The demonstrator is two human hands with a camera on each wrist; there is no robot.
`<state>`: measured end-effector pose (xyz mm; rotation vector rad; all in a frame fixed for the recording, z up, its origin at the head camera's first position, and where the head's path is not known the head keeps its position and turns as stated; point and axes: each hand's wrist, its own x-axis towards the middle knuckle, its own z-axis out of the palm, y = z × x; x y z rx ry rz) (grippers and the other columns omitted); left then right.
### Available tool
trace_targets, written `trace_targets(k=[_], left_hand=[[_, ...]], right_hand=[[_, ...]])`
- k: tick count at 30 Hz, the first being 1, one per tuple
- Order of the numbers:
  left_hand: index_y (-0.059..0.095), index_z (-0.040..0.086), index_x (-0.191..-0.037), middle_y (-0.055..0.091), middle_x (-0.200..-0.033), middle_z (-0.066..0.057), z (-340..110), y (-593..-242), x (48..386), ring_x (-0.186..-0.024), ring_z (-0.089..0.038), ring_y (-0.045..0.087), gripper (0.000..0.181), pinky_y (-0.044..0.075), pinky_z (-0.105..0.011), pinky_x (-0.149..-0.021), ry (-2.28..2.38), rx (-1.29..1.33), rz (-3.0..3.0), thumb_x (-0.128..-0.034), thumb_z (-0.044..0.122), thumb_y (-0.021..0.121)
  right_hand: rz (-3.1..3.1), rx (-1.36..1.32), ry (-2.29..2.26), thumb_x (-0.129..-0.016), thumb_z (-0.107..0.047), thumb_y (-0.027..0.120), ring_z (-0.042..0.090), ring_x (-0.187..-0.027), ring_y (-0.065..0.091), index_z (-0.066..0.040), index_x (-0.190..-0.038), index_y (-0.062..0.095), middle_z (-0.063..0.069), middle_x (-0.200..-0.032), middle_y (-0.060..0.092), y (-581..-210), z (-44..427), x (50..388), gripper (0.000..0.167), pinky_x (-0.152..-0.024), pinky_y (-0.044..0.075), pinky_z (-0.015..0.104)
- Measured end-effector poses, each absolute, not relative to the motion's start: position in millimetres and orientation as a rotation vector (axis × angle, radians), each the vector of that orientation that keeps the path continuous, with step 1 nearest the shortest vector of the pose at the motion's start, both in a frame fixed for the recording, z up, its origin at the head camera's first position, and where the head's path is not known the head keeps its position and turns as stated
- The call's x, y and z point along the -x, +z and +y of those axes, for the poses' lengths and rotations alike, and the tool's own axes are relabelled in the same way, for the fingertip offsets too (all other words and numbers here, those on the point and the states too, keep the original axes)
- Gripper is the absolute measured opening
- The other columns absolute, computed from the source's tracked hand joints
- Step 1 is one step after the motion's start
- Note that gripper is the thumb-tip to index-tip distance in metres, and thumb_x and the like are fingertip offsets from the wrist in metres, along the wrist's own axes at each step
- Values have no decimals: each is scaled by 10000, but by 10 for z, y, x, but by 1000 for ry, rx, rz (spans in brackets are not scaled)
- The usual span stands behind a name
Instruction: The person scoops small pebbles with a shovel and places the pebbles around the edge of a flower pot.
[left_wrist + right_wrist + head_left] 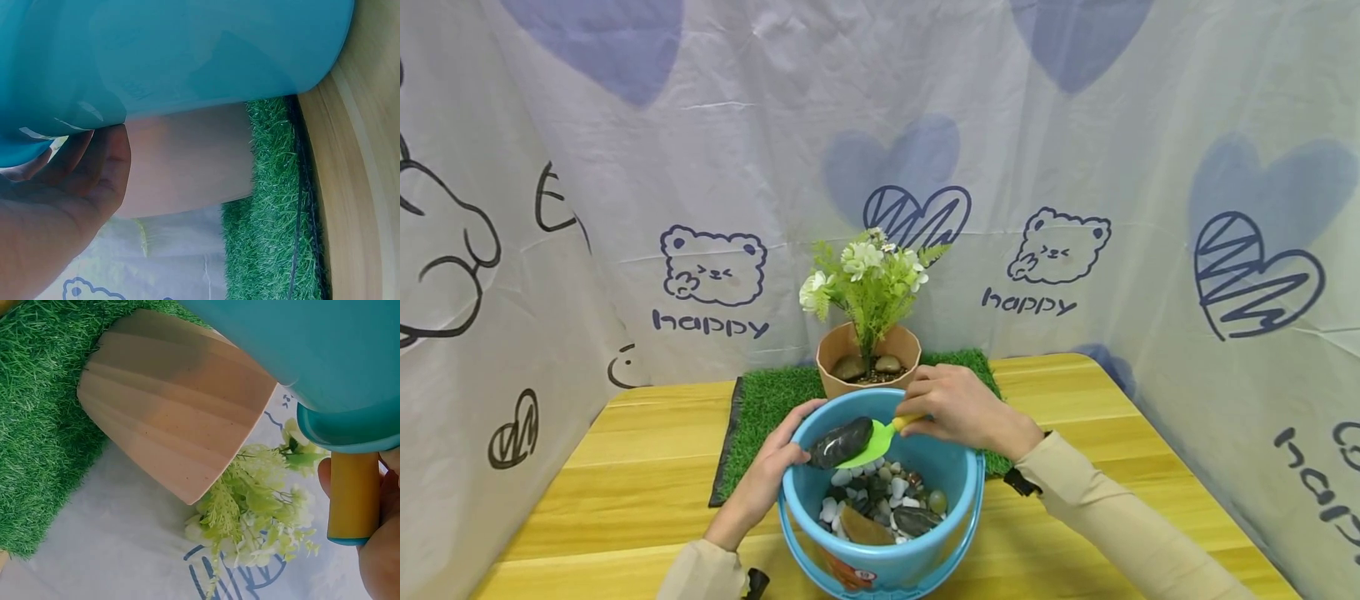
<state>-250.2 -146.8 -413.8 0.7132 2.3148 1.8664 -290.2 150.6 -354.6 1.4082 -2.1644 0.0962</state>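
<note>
A blue bucket (955, 483) holds white, grey and brown pebbles (880, 487). My right hand (958, 408) grips the yellow handle (354, 499) of a small toy shovel whose green blade (871, 447) is tilted inside the bucket's mouth. On that blade lies a large, glossy black stone (841, 442). My left hand (767, 467) holds the bucket's left rim, thumb over the edge close to the black stone and fingers against the outer wall; whether the thumb touches the stone I cannot tell. In the left wrist view, the left hand's fingers (106, 169) lie along the bucket's outside.
Directly behind the bucket, a tan flowerpot (831, 354) with white flowers (861, 262) and stones stands on a green artificial-grass mat (775, 408). Both rest on a wooden table (625, 467). A printed cloth (790, 167) hangs around the back and sides.
</note>
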Motion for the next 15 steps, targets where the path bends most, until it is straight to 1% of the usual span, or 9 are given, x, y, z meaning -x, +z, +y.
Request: trace_targets(k=[4,9,15], left_hand=[[366,264,-1489,375,-1519,-133,-1465,-4131,2502,-1330,-411,413,679,476,-495,-929,1873,-707,2296,-843,53,362],[360,257,-1492,366,-1522,-139,-1463,-4137,2509,-1317,-424,418,684,488,-518,-920,1874,-701,2284,-839,55,362],[377,282,-1480,381,-1514,-107,-1463,-4143,2510,-1311,-412,441,688,499,-527,-914,1894,-655,2278,-832,51,364]], right_hand=[[-2158,-1402,125,-825,-396,736,74,-849,589,-279,-978,778,-131,-910,719,-3540,1522,2904,197,-724,502,235],[-2165,-1392,141,-832,-404,725,65,-786,554,-280,-990,778,-132,-913,719,-3538,1559,2907,209,-664,463,215],[-2147,-1360,99,-827,-429,723,63,-785,566,-280,-978,783,-139,-906,722,-3520,1583,2906,220,-666,470,221]])
